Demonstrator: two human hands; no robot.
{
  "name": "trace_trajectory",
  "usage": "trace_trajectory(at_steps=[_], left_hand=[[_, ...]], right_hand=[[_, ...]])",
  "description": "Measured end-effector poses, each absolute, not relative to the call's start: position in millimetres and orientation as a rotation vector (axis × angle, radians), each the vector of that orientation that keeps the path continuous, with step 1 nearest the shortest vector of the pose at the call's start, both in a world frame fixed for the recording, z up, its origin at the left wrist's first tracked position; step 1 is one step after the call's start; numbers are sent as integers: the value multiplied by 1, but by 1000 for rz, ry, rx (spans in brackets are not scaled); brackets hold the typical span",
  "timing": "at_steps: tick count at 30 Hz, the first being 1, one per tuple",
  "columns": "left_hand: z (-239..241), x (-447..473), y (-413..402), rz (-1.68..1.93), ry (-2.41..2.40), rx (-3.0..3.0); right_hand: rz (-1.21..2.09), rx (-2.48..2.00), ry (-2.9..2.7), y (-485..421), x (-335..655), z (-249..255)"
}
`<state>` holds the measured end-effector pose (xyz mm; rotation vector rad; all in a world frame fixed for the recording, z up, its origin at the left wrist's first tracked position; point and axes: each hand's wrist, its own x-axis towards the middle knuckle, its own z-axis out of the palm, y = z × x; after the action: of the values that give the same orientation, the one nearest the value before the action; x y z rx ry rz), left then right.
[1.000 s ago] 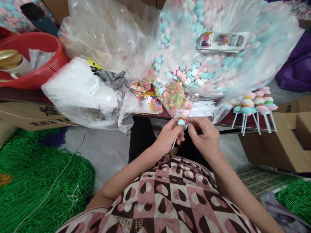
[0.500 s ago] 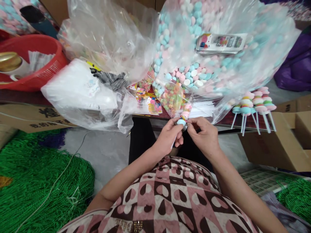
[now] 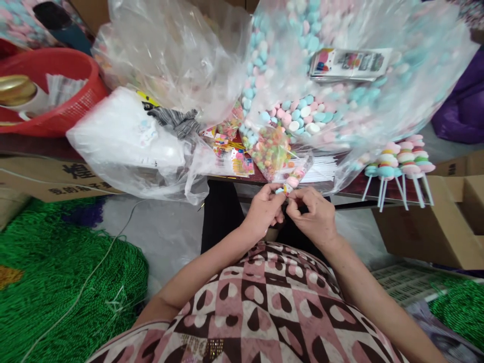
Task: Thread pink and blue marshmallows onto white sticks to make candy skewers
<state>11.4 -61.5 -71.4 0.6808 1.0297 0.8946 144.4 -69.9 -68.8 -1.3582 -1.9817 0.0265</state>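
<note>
A marshmallow skewer in a clear wrapper points away from me over the table edge, its pink and pale blue pieces showing. My left hand is closed around its lower end. Close beside it, my right hand pinches at the wrapper's base with thumb and forefinger; what lies in the pinch is too small to make out. A small printed tag with yellow on it shows between the hands. Just beyond are a bag of gummy candies and several white sticks.
A large bag of marshmallows bears a stack of printed wrappers. Finished-looking marshmallow skewers stand at the right edge. Printed tags, a white plastic bag and a red basket are left. Green cord covers the floor.
The wrapped skewer has turned and tipped lower, and the printed tag now shows by its base. My right hand has curled in slightly closer to the left. The view has shifted a little.
</note>
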Motion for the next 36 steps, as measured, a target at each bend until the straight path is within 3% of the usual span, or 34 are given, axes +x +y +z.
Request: trace_trajectory(at_steps=[7, 15, 36], left_hand=[[-80, 4, -54, 658, 612, 382], [-75, 3, -54, 761, 635, 391], [-66, 13, -58, 834, 917, 594]], right_hand=[[439, -1506, -1659, -74, 149, -80], [561, -1526, -1638, -78, 149, -69], [179, -1561, -1809, -71, 148, -67]])
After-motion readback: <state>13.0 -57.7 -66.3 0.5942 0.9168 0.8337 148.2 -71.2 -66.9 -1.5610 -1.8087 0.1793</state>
